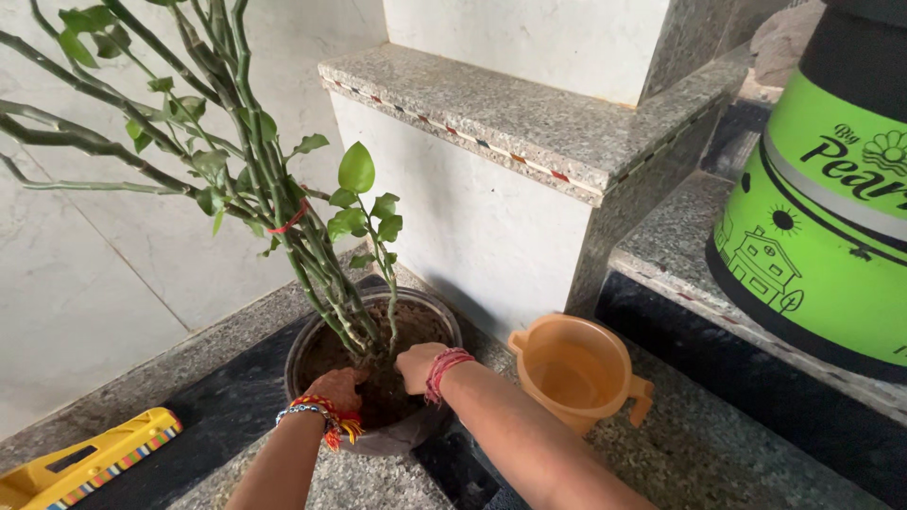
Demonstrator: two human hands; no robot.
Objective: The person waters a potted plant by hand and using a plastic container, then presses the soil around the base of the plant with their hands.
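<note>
Two hands down in the soil of one dark round plant pot [312,364], low centre of the frame. Left hand [335,387] pressed knuckles-up into the earth at the near rim, fingers curled under and buried, so open or closed cannot be told; beaded and threaded bracelets [326,416] at the wrist. Right hand [416,366] just beside it, nearer the stems, fingers bent downward into the soil at the plant's base, tips hidden, gripping nothing visible; red thread band [444,368] round the wrist. Both forearms in from the bottom edge, converging on the pot, wrists dropped, seemingly to firm or loosen earth around the roots. Green-stemmed plant [274,189] leaning toward upper left, stems bound by a red tie [288,224]. Orange plastic mug [576,368] standing empty, right of the pot, within easy reach. Yellow box [85,463] at lower left. Green-and-black drum [822,217] on the granite step [529,113], right edge.
</note>
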